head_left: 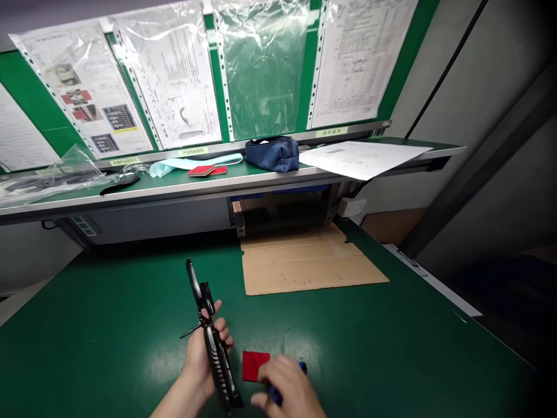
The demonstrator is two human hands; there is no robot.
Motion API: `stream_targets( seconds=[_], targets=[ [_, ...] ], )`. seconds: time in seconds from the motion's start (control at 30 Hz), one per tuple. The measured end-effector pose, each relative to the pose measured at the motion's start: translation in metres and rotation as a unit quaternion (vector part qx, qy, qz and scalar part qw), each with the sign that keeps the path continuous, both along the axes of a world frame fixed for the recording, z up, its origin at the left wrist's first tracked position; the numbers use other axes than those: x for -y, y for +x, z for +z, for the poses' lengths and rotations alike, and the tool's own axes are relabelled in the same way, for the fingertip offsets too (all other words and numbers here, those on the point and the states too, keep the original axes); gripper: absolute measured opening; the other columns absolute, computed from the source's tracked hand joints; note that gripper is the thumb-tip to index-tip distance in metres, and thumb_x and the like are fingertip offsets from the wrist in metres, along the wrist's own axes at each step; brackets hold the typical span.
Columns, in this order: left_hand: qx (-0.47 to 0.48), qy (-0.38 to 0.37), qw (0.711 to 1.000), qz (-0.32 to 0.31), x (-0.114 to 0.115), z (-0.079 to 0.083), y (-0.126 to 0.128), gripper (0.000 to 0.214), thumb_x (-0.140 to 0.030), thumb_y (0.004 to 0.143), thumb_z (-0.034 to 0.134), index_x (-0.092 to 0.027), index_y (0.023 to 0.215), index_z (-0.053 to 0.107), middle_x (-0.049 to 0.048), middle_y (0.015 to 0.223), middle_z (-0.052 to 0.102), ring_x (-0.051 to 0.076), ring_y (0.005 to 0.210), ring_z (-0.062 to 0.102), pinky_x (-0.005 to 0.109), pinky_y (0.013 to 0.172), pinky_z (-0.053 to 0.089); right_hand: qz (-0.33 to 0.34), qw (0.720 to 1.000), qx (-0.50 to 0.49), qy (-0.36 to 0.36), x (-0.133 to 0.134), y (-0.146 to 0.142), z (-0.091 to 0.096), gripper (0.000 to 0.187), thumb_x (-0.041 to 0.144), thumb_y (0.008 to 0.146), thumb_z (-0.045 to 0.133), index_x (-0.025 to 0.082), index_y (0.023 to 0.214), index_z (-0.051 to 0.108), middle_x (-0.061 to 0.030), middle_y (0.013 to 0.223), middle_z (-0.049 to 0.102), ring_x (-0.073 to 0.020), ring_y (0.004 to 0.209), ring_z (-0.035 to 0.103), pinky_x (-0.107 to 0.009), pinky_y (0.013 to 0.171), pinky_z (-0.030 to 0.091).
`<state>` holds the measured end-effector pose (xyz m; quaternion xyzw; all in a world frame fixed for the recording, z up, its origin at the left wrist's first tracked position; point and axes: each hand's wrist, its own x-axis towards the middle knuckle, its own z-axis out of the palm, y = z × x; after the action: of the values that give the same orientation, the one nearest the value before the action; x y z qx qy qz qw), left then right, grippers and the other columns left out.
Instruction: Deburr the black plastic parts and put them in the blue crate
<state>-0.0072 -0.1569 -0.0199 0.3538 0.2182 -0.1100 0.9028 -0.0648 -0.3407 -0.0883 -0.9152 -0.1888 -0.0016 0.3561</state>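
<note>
My left hand [202,354] is wrapped round a long black part [220,366] with ribbed, shiny edges, held upright and tilted a little. A curved black arm rises from its top, and a thin dark rod sticks out to the left. Low on the table, my right hand [287,386] has its fingers curled over a small blue and black tool [275,396]. Most of this tool is hidden by the hand, so its exact kind does not show. Beside those fingers a flat red square pad [252,367] lies on the green table [130,325].
A cardboard sheet [304,270] lies at the back of the table. On the shelf above are a blue pouch [272,154], red pads [206,170], a light-blue strip [191,165], plastic bags [52,180] and a paper sheet [363,159]. Documents in clear sleeves hang behind.
</note>
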Motion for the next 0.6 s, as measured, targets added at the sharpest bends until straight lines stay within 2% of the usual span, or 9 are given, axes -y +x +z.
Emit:
stream_targets(
  seconds=[0.07, 0.13, 0.23, 0.33, 0.4, 0.47, 0.53, 0.6],
  targets=[
    [0.032, -0.039, 0.998, -0.025, -0.023, 0.002, -0.009, 0.037, -0.036, 0.090, 0.051, -0.023, 0.124, 0.048, -0.0066, 0.062, 0.045, 0.005, 0.047, 0.042, 0.020, 0.049, 0.037, -0.060, 0.998, -0.003, -0.036, 0.016, 0.010, 0.005, 0.020, 0.039, 0.087, 0.054, 0.028, 0.103, 0.058, -0.0035, 0.097, 0.063, -0.0232, 0.093, 0.056, -0.040, 0.083, 0.044],
    [0.027, -0.062, 0.996, -0.060, -0.043, -0.001, -0.018, 0.040, -0.035, 0.091, 0.052, -0.019, 0.127, 0.048, -0.0051, 0.064, 0.050, 0.005, 0.049, 0.045, 0.022, 0.054, 0.040, -0.098, 0.992, -0.003, -0.076, 0.028, 0.018, 0.002, 0.030, 0.036, 0.089, 0.050, 0.030, 0.119, 0.052, -0.0061, 0.110, 0.059, -0.0256, 0.102, 0.053, -0.045, 0.089, 0.041],
    [-0.027, -0.040, 0.993, -0.104, -0.063, -0.007, -0.031, 0.042, -0.036, 0.091, 0.049, -0.010, 0.125, 0.050, -0.0051, 0.053, 0.048, 0.008, 0.047, 0.048, 0.024, 0.052, 0.039, -0.041, 0.993, 0.014, -0.108, 0.027, 0.024, -0.007, 0.045, 0.037, 0.084, 0.059, 0.033, 0.127, 0.046, -0.0069, 0.125, 0.051, -0.0296, 0.117, 0.044, -0.051, 0.097, 0.035],
    [-0.066, -0.029, 0.984, -0.164, -0.070, -0.009, -0.044, 0.047, -0.040, 0.091, 0.047, -0.006, 0.122, 0.054, -0.0059, 0.044, 0.044, 0.009, 0.039, 0.044, 0.025, 0.046, 0.033, 0.060, 0.993, 0.010, -0.105, 0.011, 0.023, -0.008, 0.047, 0.033, 0.075, 0.071, 0.033, 0.118, 0.053, -0.0047, 0.124, 0.052, -0.0297, 0.117, 0.043, -0.051, 0.101, 0.033],
    [-0.058, -0.039, 0.978, -0.199, -0.072, -0.007, -0.051, 0.047, -0.042, 0.091, 0.046, -0.006, 0.121, 0.057, -0.0051, 0.044, 0.046, 0.008, 0.037, 0.042, 0.026, 0.046, 0.031, 0.087, 0.993, -0.006, -0.080, 0.000, 0.023, -0.002, 0.032, 0.026, 0.076, 0.070, 0.028, 0.106, 0.058, -0.0041, 0.112, 0.056, -0.0262, 0.107, 0.049, -0.047, 0.097, 0.037],
    [-0.045, -0.035, 0.974, -0.218, -0.074, -0.004, -0.056, 0.044, -0.041, 0.092, 0.045, -0.009, 0.118, 0.060, -0.0046, 0.044, 0.047, 0.009, 0.036, 0.041, 0.027, 0.047, 0.029, 0.084, 0.996, -0.033, -0.013, -0.010, 0.024, 0.011, 0.019, 0.023, 0.082, 0.062, 0.026, 0.100, 0.058, -0.0038, 0.105, 0.056, -0.0219, 0.100, 0.052, -0.040, 0.091, 0.043],
    [-0.034, -0.024, 0.974, -0.224, -0.075, -0.003, -0.059, 0.039, -0.042, 0.090, 0.047, -0.013, 0.108, 0.065, -0.0047, 0.043, 0.046, 0.009, 0.035, 0.039, 0.027, 0.046, 0.028, 0.076, 0.993, -0.053, 0.077, -0.020, 0.024, 0.027, 0.020, 0.024, 0.087, 0.055, 0.026, 0.107, 0.054, -0.0043, 0.108, 0.054, -0.0189, 0.099, 0.052, -0.035, 0.088, 0.046],
    [-0.021, -0.008, 0.970, -0.243, -0.075, -0.004, -0.061, 0.040, -0.046, 0.088, 0.047, -0.013, 0.083, 0.069, -0.0041, 0.040, 0.043, 0.009, 0.034, 0.038, 0.027, 0.046, 0.027, 0.077, 0.986, -0.034, 0.145, -0.030, 0.023, 0.043, 0.027, 0.026, 0.090, 0.051, 0.026, 0.116, 0.049, -0.0056, 0.116, 0.051, -0.0176, 0.104, 0.051, -0.033, 0.090, 0.046]
  ],
)
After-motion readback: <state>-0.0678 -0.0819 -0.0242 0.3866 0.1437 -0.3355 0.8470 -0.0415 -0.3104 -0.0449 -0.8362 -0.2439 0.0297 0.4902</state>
